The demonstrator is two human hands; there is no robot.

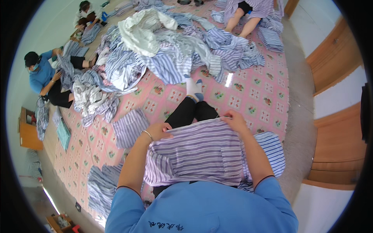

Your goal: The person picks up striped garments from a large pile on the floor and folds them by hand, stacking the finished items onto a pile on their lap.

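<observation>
A purple-and-white striped garment (201,151) lies spread over my lap, its far edge raised between my hands. My left hand (158,132) grips that edge at its left end, a bracelet on the wrist. At the right end of the same edge, my right hand (234,119) pinches the cloth between thumb and fingers. A patch like a pocket shows on the garment's right part. Beyond it are my crossed legs in black trousers (182,112) and white-and-blue socks (193,88). What lies under the garment is hidden.
A large heap of striped clothes (172,64) lies ahead on the pink patterned floor covering (233,96). A folded striped garment (131,128) is at my left, blue-striped cloth (269,151) at my right, more cloth (105,186) behind left. Other people sit at left; another stands beyond the heap.
</observation>
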